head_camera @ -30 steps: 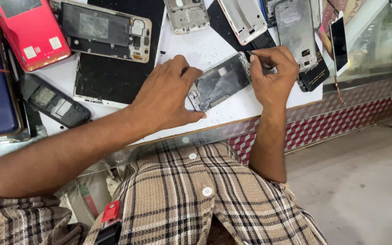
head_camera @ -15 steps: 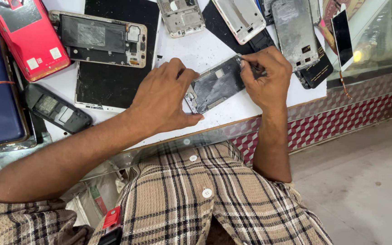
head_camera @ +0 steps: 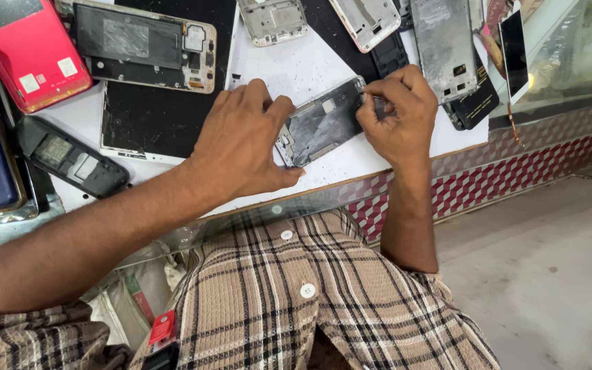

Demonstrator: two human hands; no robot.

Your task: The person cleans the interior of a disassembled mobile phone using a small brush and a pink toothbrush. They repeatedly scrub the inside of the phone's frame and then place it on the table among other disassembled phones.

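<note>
Nearest the camera is the person's plaid shirt (head_camera: pixel 275 301), and both forearms reach out from it over the edge of the white worktop (head_camera: pixel 296 68).

The left hand (head_camera: pixel 241 140) lies palm down with its fingers (head_camera: pixel 258 92) curled over the near end of an opened phone frame (head_camera: pixel 323 120), pressing it flat to the worktop; the thumb rests along the near edge. The right hand (head_camera: pixel 399 113) is bent at the wrist, its fingers pinched tight together at the far corner of the same frame. Whether they grip a small tool or a part of the frame itself cannot be told. Neither hand is open.

The phone frame lies tilted between the two hands, bare inside, with its back cover off. As a judgement, the stripping of this phone is well along: the shell is already opened and mostly emptied, and what is left looks like freeing something small at that far corner.

Left of the left fingers lies a dark keypad phone (head_camera: pixel 70 157), and beyond it a black panel (head_camera: pixel 166 109) and a larger opened phone (head_camera: pixel 145 44). Farther left is a red phone (head_camera: pixel 25 48). Beyond the right fingers lie a grey back plate (head_camera: pixel 443 44) and a white frame (head_camera: pixel 368 20).
</note>
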